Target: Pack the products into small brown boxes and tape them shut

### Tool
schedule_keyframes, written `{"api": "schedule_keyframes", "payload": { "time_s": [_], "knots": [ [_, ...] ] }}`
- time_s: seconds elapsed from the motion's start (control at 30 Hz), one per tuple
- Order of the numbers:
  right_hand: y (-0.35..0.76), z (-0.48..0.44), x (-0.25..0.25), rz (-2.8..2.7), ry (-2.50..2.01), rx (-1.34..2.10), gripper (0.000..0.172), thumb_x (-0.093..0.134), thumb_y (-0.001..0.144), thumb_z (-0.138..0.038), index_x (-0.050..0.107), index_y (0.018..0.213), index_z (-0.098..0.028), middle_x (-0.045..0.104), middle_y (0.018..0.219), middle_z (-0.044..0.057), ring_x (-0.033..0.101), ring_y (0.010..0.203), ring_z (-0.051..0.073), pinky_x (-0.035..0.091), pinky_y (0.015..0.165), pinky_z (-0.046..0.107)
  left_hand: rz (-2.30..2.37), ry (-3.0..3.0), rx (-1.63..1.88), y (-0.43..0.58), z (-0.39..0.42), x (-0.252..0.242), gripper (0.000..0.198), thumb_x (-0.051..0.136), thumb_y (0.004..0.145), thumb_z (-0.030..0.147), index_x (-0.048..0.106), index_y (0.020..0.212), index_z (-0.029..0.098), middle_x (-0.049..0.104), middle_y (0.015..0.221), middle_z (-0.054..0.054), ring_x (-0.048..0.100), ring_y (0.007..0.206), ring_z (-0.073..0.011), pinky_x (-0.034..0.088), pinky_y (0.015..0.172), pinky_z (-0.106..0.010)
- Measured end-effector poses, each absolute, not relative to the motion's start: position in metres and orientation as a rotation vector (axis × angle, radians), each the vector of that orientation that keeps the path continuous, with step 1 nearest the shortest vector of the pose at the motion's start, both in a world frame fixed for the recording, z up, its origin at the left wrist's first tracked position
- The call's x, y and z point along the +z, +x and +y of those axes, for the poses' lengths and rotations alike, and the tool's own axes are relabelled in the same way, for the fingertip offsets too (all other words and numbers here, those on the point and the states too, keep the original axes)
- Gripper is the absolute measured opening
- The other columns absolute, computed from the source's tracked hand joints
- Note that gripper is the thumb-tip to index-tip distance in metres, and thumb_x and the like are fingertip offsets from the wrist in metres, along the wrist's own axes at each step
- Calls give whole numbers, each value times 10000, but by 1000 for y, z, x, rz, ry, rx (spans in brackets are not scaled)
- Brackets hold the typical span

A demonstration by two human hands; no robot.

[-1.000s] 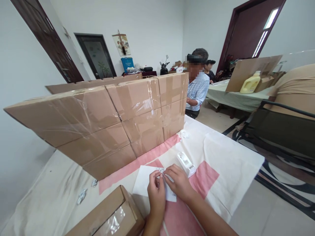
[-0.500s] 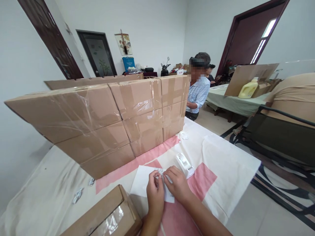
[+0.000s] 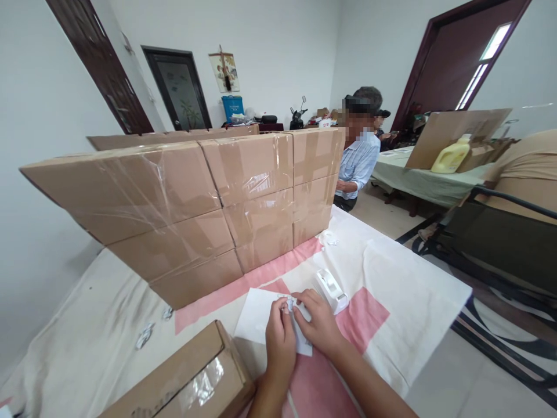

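Note:
Over a white sheet of paper point(image 3: 252, 318) on the cloth-covered table, both hands are close together. My left hand point(image 3: 279, 331) is closed, with a small whitish crumpled piece point(image 3: 289, 303) between its fingertips. Beside it my right hand point(image 3: 318, 321) has its fingers bent around the same spot, its fingertips at that piece. What the piece is cannot be made out. A white tape dispenser point(image 3: 331, 290) stands just beyond my right hand.
A wall of taped cardboard boxes point(image 3: 226, 203) stands behind the paper. Another box point(image 3: 191, 377) lies at the near left. Crumpled scraps point(image 3: 145, 335) lie left. Across the table is a person in a light blue shirt point(image 3: 361, 159). A chair point(image 3: 500, 232) is at the right.
The view has shifted slightly, so the scene sits a little further right. Between my fingertips more of the whitish piece now shows. The fingers of my right hand have moved slightly.

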State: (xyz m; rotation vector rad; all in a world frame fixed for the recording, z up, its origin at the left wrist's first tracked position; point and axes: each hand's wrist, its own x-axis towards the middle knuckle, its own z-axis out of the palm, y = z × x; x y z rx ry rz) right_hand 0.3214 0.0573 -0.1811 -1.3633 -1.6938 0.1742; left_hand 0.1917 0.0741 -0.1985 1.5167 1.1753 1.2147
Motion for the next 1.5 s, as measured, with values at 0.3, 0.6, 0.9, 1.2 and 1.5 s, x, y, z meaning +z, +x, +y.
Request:
{"api": "schedule_keyframes", "payload": {
  "time_s": [0.3, 0.6, 0.9, 1.2, 1.5],
  "knots": [
    [322, 57, -180, -1603, -1255, 316, 160, 505, 995, -193, 613, 877, -205, 609, 812, 40, 587, 766, 186, 472, 699, 317, 1168, 1513, 1200, 192, 74, -203, 342, 376, 1007, 465, 579, 1142, 225, 673, 1141, -110, 628, 1091, -258, 480, 973, -425],
    [323, 57, -181, -1608, -1227, 416, 200, 461, 1041, -232, 613, 913, -212, 609, 850, 44, 603, 778, 180, 480, 718, 313, 1107, 1427, 1187, 189, 71, -199, 305, 450, 991, 486, 591, 1070, 227, 667, 962, -51, 614, 881, -209, 462, 806, -317],
    [325, 55, -177, -1820, -1209, 333, 196, 451, 1033, -173, 622, 950, -222, 611, 867, 53, 590, 814, 196, 494, 727, 328, 993, 1305, 1194, 189, 82, -205, 391, 534, 919, 521, 494, 694, 204, 458, 647, 23, 422, 647, -144, 351, 619, -262],
    [326, 55, -177, -1795, -1192, 279, 199, 455, 1033, -175, 636, 965, -219, 613, 851, 51, 598, 786, 189, 507, 697, 322, 905, 1273, 1122, 188, 81, -202, 369, 554, 900, 511, 493, 715, 197, 440, 674, 27, 399, 664, -136, 350, 629, -256],
    [325, 54, -174, -1775, -1213, 237, 195, 470, 1017, -163, 643, 946, -216, 621, 835, 50, 616, 769, 191, 518, 684, 322, 864, 1319, 1114, 186, 79, -199, 342, 586, 913, 487, 518, 752, 194, 458, 705, 24, 412, 698, -143, 345, 664, -263]
  ]
}}
